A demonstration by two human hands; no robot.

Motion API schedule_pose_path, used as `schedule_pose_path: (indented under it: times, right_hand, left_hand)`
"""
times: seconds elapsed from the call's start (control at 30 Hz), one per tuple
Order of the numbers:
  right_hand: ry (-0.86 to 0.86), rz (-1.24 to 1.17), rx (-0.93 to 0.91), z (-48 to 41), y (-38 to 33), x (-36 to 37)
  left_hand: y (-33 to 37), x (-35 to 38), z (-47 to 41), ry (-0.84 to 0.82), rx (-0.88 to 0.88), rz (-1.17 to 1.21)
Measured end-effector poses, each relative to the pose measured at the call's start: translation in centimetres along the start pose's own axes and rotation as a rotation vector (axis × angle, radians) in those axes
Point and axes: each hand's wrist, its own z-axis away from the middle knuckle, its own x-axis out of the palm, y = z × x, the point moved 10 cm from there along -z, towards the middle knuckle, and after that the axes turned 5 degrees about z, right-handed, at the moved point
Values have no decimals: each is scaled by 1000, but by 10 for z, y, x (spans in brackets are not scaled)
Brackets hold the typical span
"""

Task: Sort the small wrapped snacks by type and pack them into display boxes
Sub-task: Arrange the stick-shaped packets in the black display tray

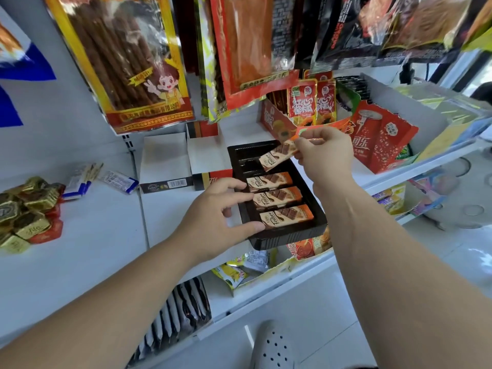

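Grip of right hand pinched bar over tray; left hand, grip wide, braced tray. Should go flat, parallel, next slot.

Shelf: smooth white painted sheet, apparently metal, with a soft sheen. Tray at the shelf's front edge: thin black moulded plastic, semi-glossy, ribbed along its front wall. Packed bars in the tray, and the chocolate bar pinched by the right hand: printed film wrappers, smooth and shiny. Display boxes toward the shelf's back edge: cardboard, matt white inside, printed outside. Wrapped candies at the shelf's left edge: crinkled gold and red foil, highly reflective. Hanging bags: clear glossy plastic film, creased, with glare. Shoe: matt white, perforated, foam or plastic.
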Motion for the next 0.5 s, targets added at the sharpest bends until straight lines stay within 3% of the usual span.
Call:
schedule_pose_path:
  times: [0.5]
  right_hand:
    - [38,415,-107,-8,8,7]
  left_hand:
    - [-6,-1,0,30,-33,-28]
